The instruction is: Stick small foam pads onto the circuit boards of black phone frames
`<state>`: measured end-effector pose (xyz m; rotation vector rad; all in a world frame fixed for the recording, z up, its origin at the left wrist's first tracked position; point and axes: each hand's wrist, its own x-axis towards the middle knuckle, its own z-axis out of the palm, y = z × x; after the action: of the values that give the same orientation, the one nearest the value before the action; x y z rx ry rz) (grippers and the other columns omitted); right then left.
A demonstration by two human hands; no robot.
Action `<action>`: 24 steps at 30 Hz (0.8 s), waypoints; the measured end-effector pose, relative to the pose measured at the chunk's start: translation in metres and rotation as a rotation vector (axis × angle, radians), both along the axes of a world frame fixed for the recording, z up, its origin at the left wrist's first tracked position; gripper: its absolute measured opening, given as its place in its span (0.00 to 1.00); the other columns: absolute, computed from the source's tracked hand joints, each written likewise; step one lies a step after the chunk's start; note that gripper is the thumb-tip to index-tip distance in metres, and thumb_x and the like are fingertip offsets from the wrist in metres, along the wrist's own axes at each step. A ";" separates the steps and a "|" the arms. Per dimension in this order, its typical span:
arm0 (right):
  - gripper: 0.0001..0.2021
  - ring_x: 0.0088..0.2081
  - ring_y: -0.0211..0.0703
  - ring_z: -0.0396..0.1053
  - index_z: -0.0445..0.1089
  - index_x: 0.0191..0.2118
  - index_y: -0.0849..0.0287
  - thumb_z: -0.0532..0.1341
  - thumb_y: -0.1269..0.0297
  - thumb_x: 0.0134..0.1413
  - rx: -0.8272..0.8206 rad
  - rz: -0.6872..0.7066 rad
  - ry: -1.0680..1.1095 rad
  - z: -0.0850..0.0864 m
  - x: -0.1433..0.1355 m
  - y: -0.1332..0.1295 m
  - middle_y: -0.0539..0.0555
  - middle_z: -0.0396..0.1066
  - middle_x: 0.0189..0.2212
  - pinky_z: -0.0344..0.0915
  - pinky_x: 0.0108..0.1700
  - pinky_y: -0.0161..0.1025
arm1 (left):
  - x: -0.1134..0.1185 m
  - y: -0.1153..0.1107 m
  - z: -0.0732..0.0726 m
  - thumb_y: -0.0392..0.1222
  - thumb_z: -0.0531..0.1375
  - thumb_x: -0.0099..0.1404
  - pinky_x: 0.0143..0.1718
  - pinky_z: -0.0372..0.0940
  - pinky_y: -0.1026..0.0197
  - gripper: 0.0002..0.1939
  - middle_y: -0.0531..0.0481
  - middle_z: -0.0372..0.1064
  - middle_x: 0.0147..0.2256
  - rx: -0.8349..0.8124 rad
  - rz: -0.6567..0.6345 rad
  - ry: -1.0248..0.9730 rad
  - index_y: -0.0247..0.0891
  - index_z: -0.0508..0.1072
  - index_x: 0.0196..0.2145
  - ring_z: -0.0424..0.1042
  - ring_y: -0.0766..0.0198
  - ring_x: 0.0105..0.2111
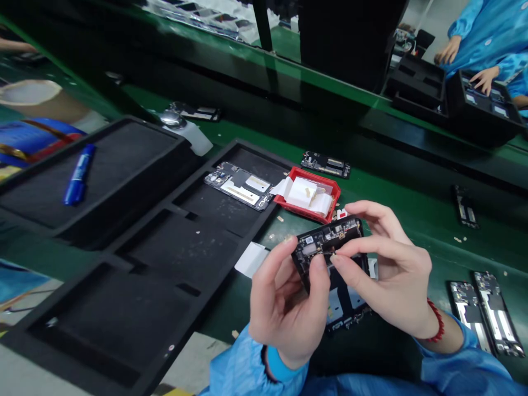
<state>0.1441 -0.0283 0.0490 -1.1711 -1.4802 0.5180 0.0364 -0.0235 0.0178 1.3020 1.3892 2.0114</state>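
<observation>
An opened phone frame [319,240] with a bare circuit board is tilted up in front of me. My left hand [284,302] is closed around its left side, the thumb pressing on the board's lower edge. Over the middle of the board, the thumb and a finger of my right hand [388,269] are pinched together at what looks like a thin dark strand, too small to make out. Another right finger reaches the frame's upper right edge. Just beyond stands a red tray [303,213] holding white slips and a clear piece.
Left lies a long black foam tray [187,223] with a phone frame [241,186] on it. A blue marker [78,175] rests on a black foam block [136,140]. More phone frames [497,313] lie right. Across the bench, a co-worker's hands [484,80] are at a black box.
</observation>
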 end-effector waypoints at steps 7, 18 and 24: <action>0.07 0.52 0.45 0.73 0.78 0.31 0.57 0.70 0.77 0.53 -0.036 -0.018 0.076 0.001 -0.007 0.000 0.56 0.72 0.51 0.70 0.54 0.45 | 0.005 -0.005 0.003 0.24 0.67 0.59 0.29 0.76 0.73 0.25 0.58 0.82 0.37 -0.021 0.051 0.015 0.46 0.78 0.50 0.80 0.71 0.27; 0.08 0.47 0.47 0.75 0.76 0.29 0.55 0.69 0.77 0.51 -0.078 -0.016 0.195 0.003 -0.010 0.000 0.57 0.73 0.48 0.77 0.48 0.46 | 0.005 -0.003 0.001 0.28 0.71 0.55 0.27 0.79 0.64 0.23 0.55 0.83 0.37 0.054 0.146 0.091 0.41 0.79 0.48 0.80 0.64 0.24; 0.09 0.45 0.46 0.76 0.76 0.29 0.56 0.69 0.78 0.50 -0.048 -0.062 0.188 0.003 -0.013 -0.002 0.56 0.73 0.47 0.77 0.45 0.44 | 0.003 -0.004 -0.001 0.30 0.72 0.58 0.31 0.79 0.66 0.19 0.53 0.84 0.37 0.033 0.079 0.028 0.39 0.80 0.47 0.82 0.63 0.28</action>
<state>0.1311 -0.0300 0.0524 -1.1682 -1.2732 0.6070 0.0398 -0.0277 0.0166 1.3133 1.4468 2.0835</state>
